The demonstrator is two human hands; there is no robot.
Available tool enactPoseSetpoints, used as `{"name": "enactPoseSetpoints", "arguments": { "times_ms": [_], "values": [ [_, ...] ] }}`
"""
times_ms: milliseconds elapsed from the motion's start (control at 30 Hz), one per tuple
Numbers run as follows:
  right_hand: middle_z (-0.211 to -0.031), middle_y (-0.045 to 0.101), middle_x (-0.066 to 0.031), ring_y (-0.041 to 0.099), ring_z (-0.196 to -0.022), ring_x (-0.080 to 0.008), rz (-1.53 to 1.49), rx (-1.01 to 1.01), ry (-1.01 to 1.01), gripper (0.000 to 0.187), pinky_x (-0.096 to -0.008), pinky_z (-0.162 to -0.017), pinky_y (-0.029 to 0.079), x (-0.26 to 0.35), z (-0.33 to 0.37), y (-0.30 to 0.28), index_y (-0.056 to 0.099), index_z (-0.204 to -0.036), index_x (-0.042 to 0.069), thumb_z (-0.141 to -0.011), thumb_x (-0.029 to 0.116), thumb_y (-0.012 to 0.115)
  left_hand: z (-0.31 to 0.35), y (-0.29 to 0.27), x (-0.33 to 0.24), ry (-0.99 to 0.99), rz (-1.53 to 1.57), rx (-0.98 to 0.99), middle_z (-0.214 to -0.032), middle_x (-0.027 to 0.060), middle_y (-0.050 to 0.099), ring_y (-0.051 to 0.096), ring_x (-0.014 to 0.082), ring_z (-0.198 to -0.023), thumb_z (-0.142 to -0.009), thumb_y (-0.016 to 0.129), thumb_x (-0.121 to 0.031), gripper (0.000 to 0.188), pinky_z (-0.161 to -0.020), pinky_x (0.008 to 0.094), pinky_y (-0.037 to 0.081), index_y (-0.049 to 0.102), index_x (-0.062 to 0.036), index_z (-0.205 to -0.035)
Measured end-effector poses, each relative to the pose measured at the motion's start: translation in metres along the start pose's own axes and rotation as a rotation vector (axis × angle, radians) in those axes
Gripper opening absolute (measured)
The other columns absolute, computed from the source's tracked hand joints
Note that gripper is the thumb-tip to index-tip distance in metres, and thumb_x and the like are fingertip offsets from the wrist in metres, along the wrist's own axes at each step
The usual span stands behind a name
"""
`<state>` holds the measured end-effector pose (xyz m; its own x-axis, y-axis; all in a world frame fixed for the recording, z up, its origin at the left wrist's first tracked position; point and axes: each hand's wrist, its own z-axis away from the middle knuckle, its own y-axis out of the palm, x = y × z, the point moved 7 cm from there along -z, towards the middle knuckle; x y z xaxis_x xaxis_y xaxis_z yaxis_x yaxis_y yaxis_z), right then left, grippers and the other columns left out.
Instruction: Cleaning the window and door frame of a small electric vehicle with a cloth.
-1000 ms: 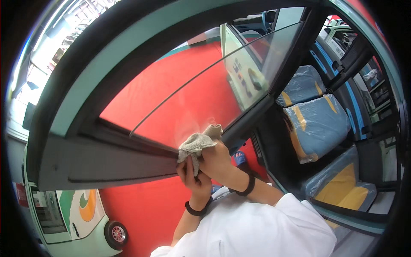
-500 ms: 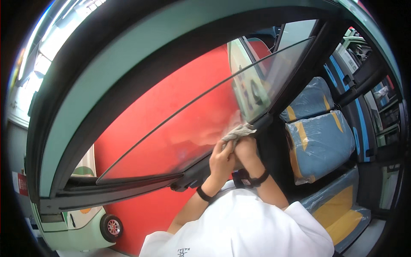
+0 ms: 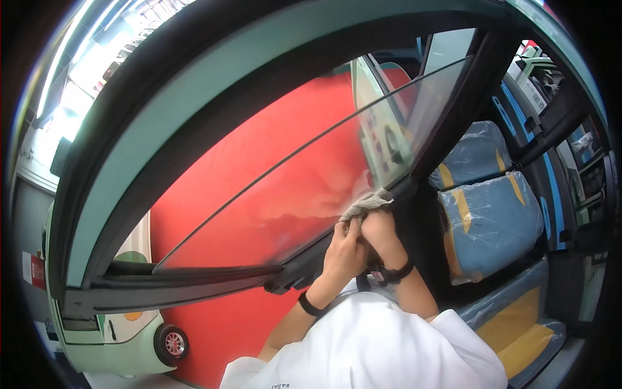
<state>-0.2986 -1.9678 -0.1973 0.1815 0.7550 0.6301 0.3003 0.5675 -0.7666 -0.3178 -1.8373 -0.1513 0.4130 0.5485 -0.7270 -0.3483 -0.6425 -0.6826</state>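
Several plastic-covered seat sections (image 3: 495, 223) right of the cloth (image 3: 367, 203)

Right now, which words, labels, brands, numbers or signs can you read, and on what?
White shirt: dark print at the picture's lower edge, partly cut off; wording not quoted.
Pale green panel: dark markings, too blurred to read.
Red-and-white sign, far left: too small to read.
Other marks: too small or blurred.

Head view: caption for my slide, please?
Left hand and right hand on a gray cloth at a partly lowered car-door window.
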Motion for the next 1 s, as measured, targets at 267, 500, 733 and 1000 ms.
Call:
{"name": "enactPoseSetpoints", "arguments": {
  "times_ms": [267,500,733,1000],
  "values": [
    [-0.096,0.076,-0.0131,0.073,-0.091,-0.0341,-0.199,0.054,-0.131,0.023,-0.0440,-0.082,0.058,0.140,0.048,0.010,0.077,-0.102,0.010,-0.083,0.016,0.067,0.088,-0.108,0.020,-0.025,0.024,-0.255,-0.126,0.0259,0.051,0.061,0.0409,-0.108,-0.079,0.055,0.006,0.066,-0.090,0.0432,0.053,0.052,0.0052,-0.145],
    [-0.091,0.071,-0.0196,0.069,-0.087,-0.0395,-0.462,0.093,-0.259,0.031,-0.0469,-0.078,0.057,0.224,0.089,0.010,0.070,-0.101,0.003,-0.071,0.007,0.067,0.160,-0.174,0.028,-0.092,-0.018,-0.459,-0.129,0.0226,0.049,0.051,0.0371,-0.122,-0.073,0.045,-0.002,0.076,-0.109,0.0428,0.042,0.049,0.0051,-0.149],
    [-0.094,0.070,-0.0230,0.066,-0.091,-0.0439,-0.818,0.175,-0.178,0.031,-0.0492,-0.081,0.054,0.223,0.093,0.008,0.067,-0.109,0.000,-0.082,0.009,0.057,0.155,-0.173,0.010,-0.031,-0.019,-0.414,-0.131,0.0234,0.044,0.048,0.0376,-0.125,-0.078,0.054,-0.001,0.078,-0.110,0.0447,0.039,0.042,0.0051,-0.154],
    [-0.100,0.071,-0.0247,0.067,-0.093,-0.0416,-1.066,0.258,-0.052,0.032,-0.0452,-0.084,0.053,0.183,0.070,0.022,0.067,-0.113,-0.002,-0.105,0.021,0.047,0.109,-0.147,-0.012,0.039,-0.123,-0.334,-0.124,0.0255,0.040,0.048,0.0423,-0.118,-0.078,0.059,0.005,0.074,-0.104,0.0460,0.043,0.041,0.0146,-0.149]
  ]
}}
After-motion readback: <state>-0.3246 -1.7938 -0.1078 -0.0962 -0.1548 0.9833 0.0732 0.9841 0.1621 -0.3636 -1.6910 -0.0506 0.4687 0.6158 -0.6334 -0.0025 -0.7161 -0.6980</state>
